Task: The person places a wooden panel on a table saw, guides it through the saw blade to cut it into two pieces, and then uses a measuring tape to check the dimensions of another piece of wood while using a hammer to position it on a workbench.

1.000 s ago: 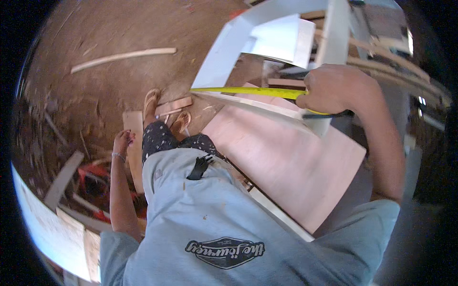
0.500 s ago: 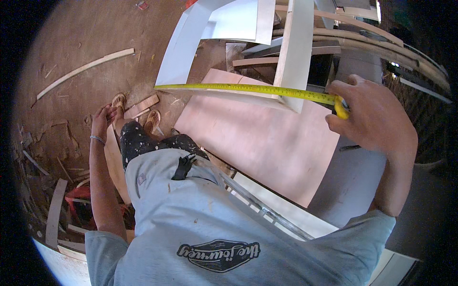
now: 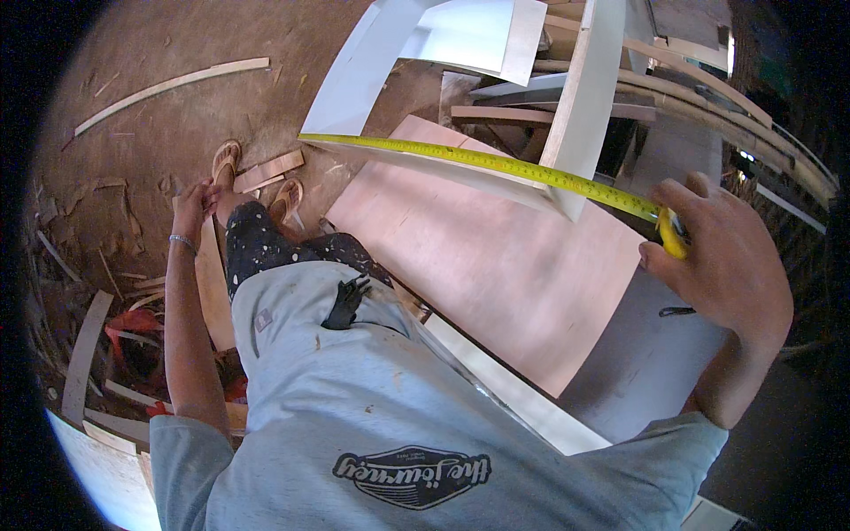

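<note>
Tape measure (image 3: 675,235), yellow, its ticked blade (image 3: 496,162) extended, sits clamped in the right hand (image 3: 730,252); grip of left hand (image 3: 192,209) is unclear.

Across the brown floor (image 3: 204,111) I can see a long, thin wooden strip (image 3: 177,82), a short board (image 3: 273,170) beside the sandalled feet (image 3: 227,154) and scattered offcuts (image 3: 85,350), while at the right a pinkish panel (image 3: 496,274) lies on a grey surface (image 3: 651,363).

Pale wooden strip (image 3: 239,66) on brown floor (image 3: 195,35), red object (image 3: 133,321) beside scraps (image 3: 86,350)
</note>
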A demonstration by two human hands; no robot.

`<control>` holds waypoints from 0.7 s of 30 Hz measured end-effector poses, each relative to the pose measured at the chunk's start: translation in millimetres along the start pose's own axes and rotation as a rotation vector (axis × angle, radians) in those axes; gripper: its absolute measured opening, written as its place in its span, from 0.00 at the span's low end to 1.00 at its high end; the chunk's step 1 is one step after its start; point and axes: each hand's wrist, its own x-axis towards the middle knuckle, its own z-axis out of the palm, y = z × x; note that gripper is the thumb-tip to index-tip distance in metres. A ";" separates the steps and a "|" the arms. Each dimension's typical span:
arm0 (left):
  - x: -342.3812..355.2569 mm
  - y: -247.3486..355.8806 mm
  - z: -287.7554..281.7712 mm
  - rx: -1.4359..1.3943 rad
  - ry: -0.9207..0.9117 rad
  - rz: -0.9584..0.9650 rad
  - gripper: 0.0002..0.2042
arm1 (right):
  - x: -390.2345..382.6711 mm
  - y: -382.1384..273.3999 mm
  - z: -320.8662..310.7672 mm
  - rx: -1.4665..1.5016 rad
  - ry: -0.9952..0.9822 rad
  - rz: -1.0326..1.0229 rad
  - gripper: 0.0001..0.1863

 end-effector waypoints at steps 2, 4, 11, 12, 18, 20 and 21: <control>7.3 -9.1 -1.3 0.097 0.000 0.055 0.15 | -1.4 -3.1 0.5 0.021 -0.037 0.033 0.17; 6.4 -15.8 -3.0 0.177 0.008 0.119 0.14 | 2.4 -2.8 -1.6 0.017 -0.037 0.038 0.18; -4.5 -13.5 1.9 0.090 0.050 -0.028 0.12 | 5.1 2.5 1.7 0.003 -0.035 0.017 0.24; -9.1 -9.5 3.7 0.077 0.058 -0.038 0.12 | 4.2 1.7 0.9 0.018 -0.026 0.017 0.24; -17.8 13.6 37.7 0.162 -0.066 -0.007 0.19 | 2.1 0.6 0.7 0.025 -0.017 0.009 0.24; -30.4 38.1 84.9 0.154 -0.256 0.138 0.21 | 2.8 -3.9 -1.8 0.020 -0.013 0.006 0.24; -38.1 54.6 115.6 0.205 -0.342 0.287 0.21 | 3.6 -6.9 -4.1 0.008 -0.010 0.004 0.23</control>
